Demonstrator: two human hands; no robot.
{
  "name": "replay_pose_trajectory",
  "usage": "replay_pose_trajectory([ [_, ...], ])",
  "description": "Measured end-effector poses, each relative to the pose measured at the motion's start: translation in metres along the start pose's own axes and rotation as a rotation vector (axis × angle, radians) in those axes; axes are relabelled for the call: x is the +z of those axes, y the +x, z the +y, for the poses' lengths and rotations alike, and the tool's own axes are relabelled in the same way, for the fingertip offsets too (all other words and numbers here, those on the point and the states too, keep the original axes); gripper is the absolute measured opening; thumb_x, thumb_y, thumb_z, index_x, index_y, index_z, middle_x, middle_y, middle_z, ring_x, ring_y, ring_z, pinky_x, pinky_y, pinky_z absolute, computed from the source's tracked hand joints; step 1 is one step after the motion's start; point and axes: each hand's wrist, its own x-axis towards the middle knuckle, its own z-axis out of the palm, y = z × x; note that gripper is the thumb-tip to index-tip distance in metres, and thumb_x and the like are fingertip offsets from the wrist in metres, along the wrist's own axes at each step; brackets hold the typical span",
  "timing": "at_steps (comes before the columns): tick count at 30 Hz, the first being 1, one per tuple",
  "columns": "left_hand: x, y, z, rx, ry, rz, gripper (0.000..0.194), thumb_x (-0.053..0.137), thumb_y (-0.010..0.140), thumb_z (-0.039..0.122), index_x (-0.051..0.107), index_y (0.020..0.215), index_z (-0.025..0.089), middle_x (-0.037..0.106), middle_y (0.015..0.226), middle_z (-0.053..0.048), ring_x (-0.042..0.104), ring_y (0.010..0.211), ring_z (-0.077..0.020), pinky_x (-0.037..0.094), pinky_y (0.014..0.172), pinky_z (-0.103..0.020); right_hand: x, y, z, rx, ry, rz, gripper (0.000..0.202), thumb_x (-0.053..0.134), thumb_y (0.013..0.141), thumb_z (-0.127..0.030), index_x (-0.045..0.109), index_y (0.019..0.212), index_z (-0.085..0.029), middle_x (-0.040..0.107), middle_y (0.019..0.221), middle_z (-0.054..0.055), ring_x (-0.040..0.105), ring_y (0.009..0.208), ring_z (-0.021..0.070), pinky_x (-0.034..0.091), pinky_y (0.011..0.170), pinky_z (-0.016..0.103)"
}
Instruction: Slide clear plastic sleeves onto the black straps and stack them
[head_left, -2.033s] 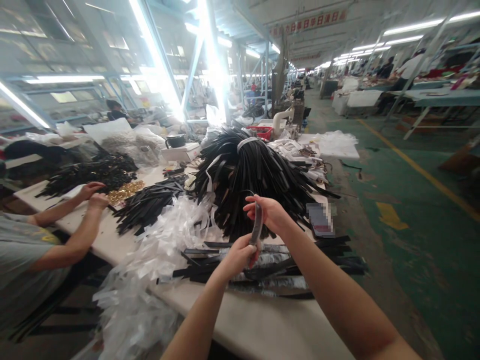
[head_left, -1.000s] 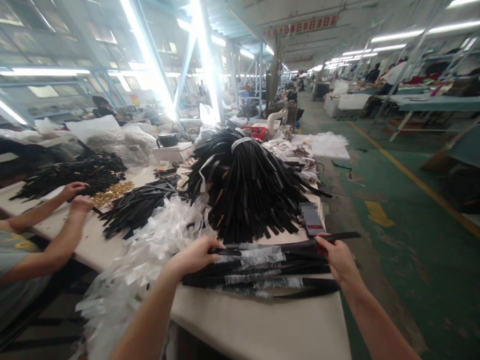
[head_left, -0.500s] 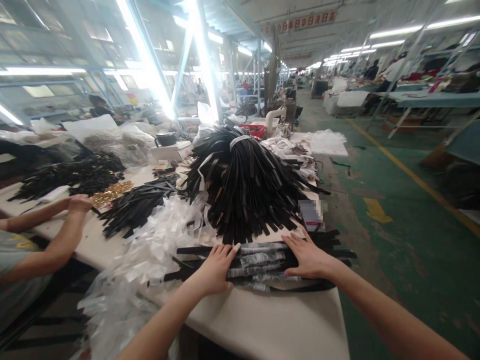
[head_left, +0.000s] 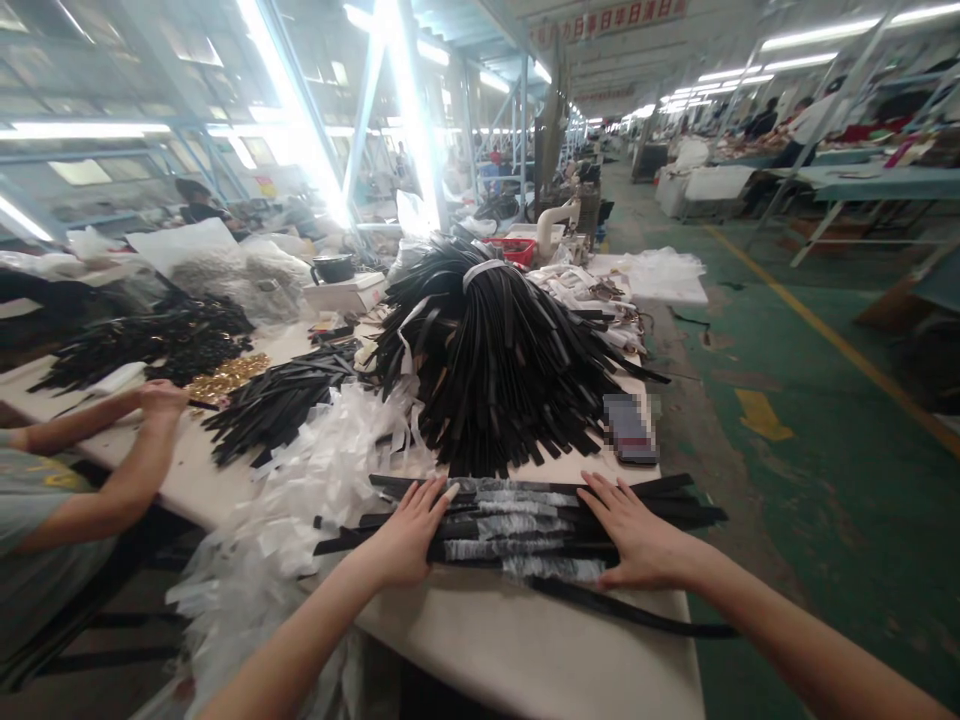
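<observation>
A flat row of black straps with clear plastic wrapped around their middles lies across the near end of the white table. My left hand rests palm down on the straps' left part, fingers spread. On the right part, my right hand lies flat the same way. One loose strap trails off toward the table's right edge. Just behind rises a tall heap of black straps.
A mound of clear plastic strips spills over the table's left edge. A blurred flat object lies beside the heap. Another person's hands work at far left near gold hardware and smaller strap piles. Green floor lies to the right.
Two seconds ago both hands held one strap upright. They laid it on the row, slid inward along the straps, and now press flat on them, which sit slightly nearer to me.
</observation>
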Motion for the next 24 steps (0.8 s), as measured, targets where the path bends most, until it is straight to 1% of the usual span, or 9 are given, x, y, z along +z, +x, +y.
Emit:
replay_pose_trajectory([
  [2, -0.001, 0.004, -0.004, 0.004, -0.015, 0.000, 0.115, 0.060, 0.052, 0.013, 0.015, 0.158, 0.016, 0.022, 0.164, -0.019, 0.015, 0.153, -0.0357, 0.010, 0.123, -0.053, -0.002, -0.001, 0.002, 0.000, 0.045, -0.021, 0.134, 0.075, 0.063, -0.070, 0.009, 0.163, -0.012, 0.008, 0.168, 0.020, 0.005, 0.155, 0.0377, -0.001, 0.125, 0.051],
  [3, -0.002, 0.006, -0.006, 0.000, -0.022, 0.008, 0.112, 0.060, 0.053, 0.013, 0.018, 0.157, 0.016, 0.028, 0.161, -0.020, 0.021, 0.151, -0.0363, 0.013, 0.123, -0.053, -0.001, -0.003, 0.002, 0.001, 0.064, -0.034, 0.135, 0.075, 0.062, -0.071, 0.007, 0.163, -0.012, 0.010, 0.168, 0.020, 0.006, 0.155, 0.0371, -0.001, 0.125, 0.051],
  [6, -0.005, 0.016, -0.012, -0.013, -0.047, 0.051, 0.093, 0.061, 0.060, 0.014, 0.034, 0.149, 0.016, 0.049, 0.143, -0.020, 0.044, 0.137, -0.0363, 0.027, 0.118, -0.050, 0.011, -0.013, -0.002, -0.006, 0.080, -0.057, 0.141, 0.079, 0.057, -0.069, 0.005, 0.163, -0.013, 0.012, 0.168, 0.020, 0.008, 0.154, 0.0393, -0.001, 0.124, 0.053],
  [8, -0.007, 0.024, -0.017, -0.022, -0.074, 0.067, 0.082, 0.062, 0.064, 0.015, 0.042, 0.143, 0.016, 0.056, 0.133, -0.019, 0.053, 0.127, -0.0357, 0.036, 0.111, -0.047, 0.022, -0.020, -0.007, 0.005, 0.059, -0.031, 0.141, 0.083, 0.055, -0.061, 0.007, 0.163, -0.013, 0.011, 0.167, 0.021, 0.009, 0.153, 0.0421, 0.002, 0.124, 0.055],
  [11, -0.010, 0.034, -0.024, -0.037, -0.125, 0.055, 0.073, 0.062, 0.068, 0.016, 0.047, 0.139, 0.017, 0.061, 0.126, -0.018, 0.059, 0.120, -0.0348, 0.043, 0.104, -0.044, 0.032, -0.024, -0.011, 0.039, 0.027, 0.077, 0.118, 0.077, 0.065, -0.038, 0.015, 0.162, -0.011, 0.025, 0.161, 0.023, 0.022, 0.148, 0.0412, 0.015, 0.122, 0.053],
  [14, -0.014, 0.039, -0.033, -0.006, -0.166, 0.040, 0.073, 0.061, 0.072, 0.016, 0.044, 0.143, 0.019, 0.063, 0.127, -0.016, 0.061, 0.119, -0.0324, 0.044, 0.103, -0.041, 0.027, -0.021, -0.006, 0.064, 0.022, 0.127, 0.089, 0.068, 0.065, -0.019, 0.042, 0.149, -0.010, 0.047, 0.142, 0.022, 0.042, 0.132, 0.0373, 0.029, 0.114, 0.048],
  [16, -0.017, 0.038, -0.039, 0.032, -0.160, 0.028, 0.082, 0.062, 0.069, 0.014, 0.039, 0.147, 0.021, 0.062, 0.130, -0.015, 0.060, 0.121, -0.0322, 0.044, 0.103, -0.040, 0.021, -0.017, 0.000, 0.078, 0.034, 0.116, 0.072, 0.068, 0.063, -0.015, 0.054, 0.134, -0.011, 0.055, 0.129, 0.020, 0.049, 0.121, 0.0350, 0.035, 0.107, 0.045],
  [18, -0.019, 0.037, -0.045, 0.039, -0.133, 0.003, 0.088, 0.063, 0.066, 0.011, 0.038, 0.149, 0.023, 0.062, 0.129, -0.015, 0.060, 0.120, -0.0330, 0.043, 0.103, -0.041, 0.017, -0.013, 0.003, 0.092, 0.044, 0.111, 0.059, 0.067, 0.064, -0.014, 0.058, 0.122, -0.012, 0.058, 0.119, 0.017, 0.052, 0.114, 0.0327, 0.039, 0.102, 0.042],
  [24, -0.015, 0.036, -0.050, 0.011, -0.090, -0.027, 0.068, 0.062, 0.068, 0.013, 0.050, 0.134, 0.021, 0.065, 0.118, -0.015, 0.062, 0.113, -0.0342, 0.046, 0.097, -0.041, 0.023, -0.003, -0.003, 0.187, -0.042, 0.056, 0.035, 0.064, 0.067, -0.009, 0.062, 0.102, -0.010, 0.063, 0.109, 0.019, 0.058, 0.107, 0.0324, 0.040, 0.095, 0.038],
])
